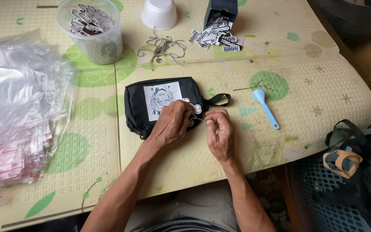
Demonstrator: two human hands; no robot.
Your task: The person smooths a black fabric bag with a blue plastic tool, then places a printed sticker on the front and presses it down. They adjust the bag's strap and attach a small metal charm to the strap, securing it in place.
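Two hands meet at the right end of a black pouch [159,105] lying crosswise on the tabletop [323,86], long axis left to right. The left hand [171,124] rests on the pouch, fingers pinched on a small white charm [195,112] — the right hand [220,131] sits just beside it, off the pouch, pinching a thin metal pin [199,119] between them.

Clear plastic tub [92,32] of stickers top left, upturned white cup [159,13] beside it. Pile of zip bags [16,107] at left. Blue spoon [265,107] on counter [323,86], right. Loose cords [162,46] + printed tags [215,36] near dark box [220,10].
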